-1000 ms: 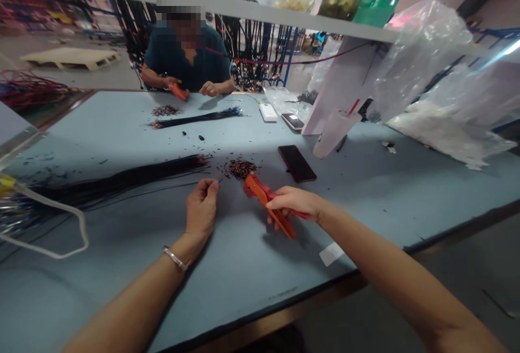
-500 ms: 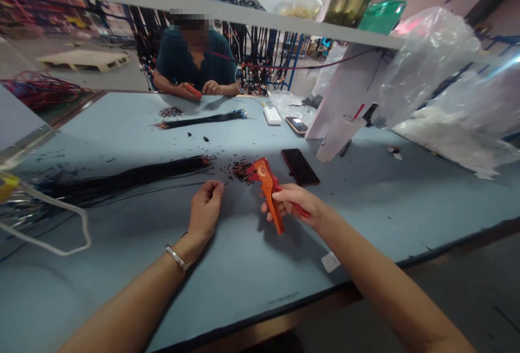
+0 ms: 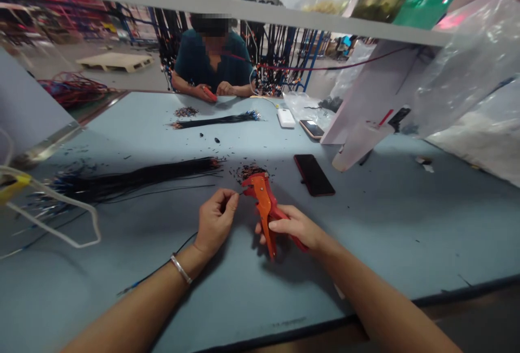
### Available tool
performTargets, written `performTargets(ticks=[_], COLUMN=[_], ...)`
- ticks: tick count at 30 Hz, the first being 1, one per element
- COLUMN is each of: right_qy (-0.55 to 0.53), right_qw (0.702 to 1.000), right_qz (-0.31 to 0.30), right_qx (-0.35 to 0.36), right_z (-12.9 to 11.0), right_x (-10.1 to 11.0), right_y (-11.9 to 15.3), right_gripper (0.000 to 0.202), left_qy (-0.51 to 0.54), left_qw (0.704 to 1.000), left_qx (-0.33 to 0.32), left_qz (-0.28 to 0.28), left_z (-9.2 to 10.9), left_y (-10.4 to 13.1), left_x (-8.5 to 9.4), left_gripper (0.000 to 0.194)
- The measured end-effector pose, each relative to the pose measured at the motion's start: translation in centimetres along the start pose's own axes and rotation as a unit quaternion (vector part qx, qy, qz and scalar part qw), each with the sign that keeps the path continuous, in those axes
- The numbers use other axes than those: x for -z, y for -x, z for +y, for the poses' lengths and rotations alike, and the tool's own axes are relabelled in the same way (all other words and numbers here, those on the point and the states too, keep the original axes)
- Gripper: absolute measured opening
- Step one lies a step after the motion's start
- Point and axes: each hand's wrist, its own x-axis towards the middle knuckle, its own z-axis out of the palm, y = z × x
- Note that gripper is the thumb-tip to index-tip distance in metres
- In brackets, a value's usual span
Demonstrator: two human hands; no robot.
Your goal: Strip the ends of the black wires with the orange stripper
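Note:
My left hand (image 3: 217,220) is closed in a pinch on a thin black wire (image 3: 162,266). The wire's short end pokes out past my fingertips, at the jaws of an orange and red wire stripper (image 3: 263,198). Its other end, with a blue and metal tip, trails on the table below my left forearm. Wrapped round the stripper's handles is my right hand (image 3: 290,228). Just behind the jaws lies a pile of small wire scraps (image 3: 248,171). Left of it stretches a bundle of black wires (image 3: 142,178).
A dark phone (image 3: 313,174) lies right of the stripper. Farther back are a second wire bundle (image 3: 219,120), a white power bank (image 3: 285,118) and another phone (image 3: 312,129). Across the table sits a person (image 3: 213,66) holding a red tool. A shelf (image 3: 162,4) runs overhead.
My left hand now has a wire running from it, its end brought to the stripper's jaws. The view has shifted, and the stripper appears lower and more upright.

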Motion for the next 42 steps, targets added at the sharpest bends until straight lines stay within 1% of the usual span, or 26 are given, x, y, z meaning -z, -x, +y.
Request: performTargets(ticks=[3, 6, 10, 17, 20, 23, 28, 31, 36, 42], right_qy=[0.048, 0.054, 0.046, -0.037, -0.084, -0.113, -0.087, -0.069, -0.072, -0.073], right_qw=[0.999, 0.998, 0.999, 0.999, 0.996, 0.993, 0.995, 0.996, 0.996, 0.996], right_qz=[0.012, 0.024, 0.024, 0.000, -0.021, -0.037, -0.045, -0.051, -0.049, -0.046], right_qx=[0.012, 0.014, 0.004, -0.005, 0.001, 0.010, 0.012, 0.011, 0.009, 0.003], right_z=[-0.3, -0.4, -0.3, 0.4, 0.9, 1.0, 0.7, 0.7, 0.6, 0.7], right_x=[0.2, 0.5, 0.6, 0.3, 0.4, 0.4, 0.3, 0.3, 0.3, 0.4], right_y=[0.3, 0.7, 1.2, 1.2, 1.0, 1.0, 1.2, 1.2, 1.1, 1.2], right_gripper=[0.029, 0.030, 0.030, 0.034, 0.040, 0.041, 0.041, 0.041, 0.042, 0.042], left_qy=[0.013, 0.030, 0.050, 0.052, 0.060, 0.071, 0.100, 0.095, 0.058, 0.061], left_qw=[1.000, 0.999, 0.998, 0.997, 0.997, 0.996, 0.993, 0.992, 0.995, 0.995], left_qx=[0.014, 0.028, 0.038, 0.030, 0.015, 0.003, 0.029, 0.044, 0.028, 0.022], left_qz=[-0.014, -0.019, -0.032, -0.039, -0.042, -0.046, -0.054, -0.065, -0.074, -0.081], left_z=[0.1, 0.1, -0.1, -0.1, -0.3, -0.4, -0.1, 0.2, 0.2, 0.2], left_y=[0.0, -0.1, -0.3, -0.3, -0.2, -0.2, -0.2, -0.2, -0.3, -0.3], left_x=[0.0, -0.1, -0.1, -0.1, 0.0, -0.1, -0.2, -0.1, 0.1, 0.1], left_gripper=[0.022, 0.022, 0.017, 0.018, 0.018, 0.019, 0.021, 0.022, 0.019, 0.020])
